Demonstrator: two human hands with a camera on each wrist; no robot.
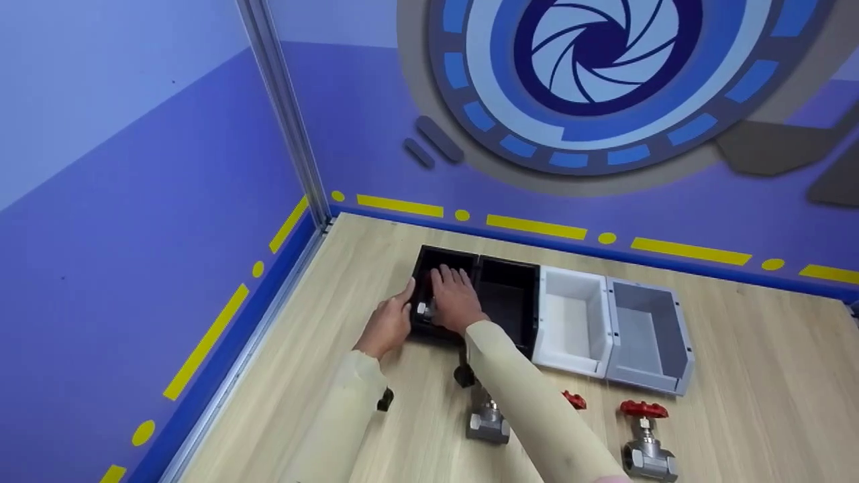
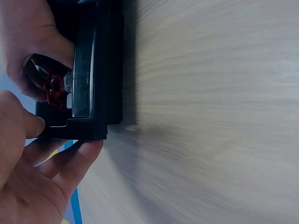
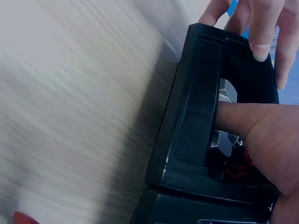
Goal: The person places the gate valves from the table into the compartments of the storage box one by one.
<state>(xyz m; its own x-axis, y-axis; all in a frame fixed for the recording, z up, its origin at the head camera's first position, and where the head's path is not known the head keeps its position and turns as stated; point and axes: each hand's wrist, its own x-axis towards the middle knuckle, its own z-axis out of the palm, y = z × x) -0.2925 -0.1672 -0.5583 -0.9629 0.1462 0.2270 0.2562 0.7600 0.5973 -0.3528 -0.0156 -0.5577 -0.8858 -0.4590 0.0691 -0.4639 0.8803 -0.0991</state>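
My left hand [image 1: 388,325] grips the left side wall of the leftmost black bin [image 2: 84,79], thumb over the rim and fingers against the outside. Inside that bin is my right hand [image 1: 456,298], its thumb and fingers around a metal valve [image 3: 226,91] with a red handwheel [image 2: 57,86]. The valve's silver end [image 1: 424,308] shows beside the right hand in the head view; the bin's front wall and the hand hide the rest of it.
Right of this bin, a second black bin [image 1: 507,295], a white bin [image 1: 570,315] and a grey bin [image 1: 641,329] stand side by side. Nearer lie valves [image 1: 488,426] [image 1: 647,459], a partly hidden red handwheel [image 1: 574,400] and black knobs [image 1: 464,376] [image 1: 384,400]. Walls border the table [image 1: 758,349].
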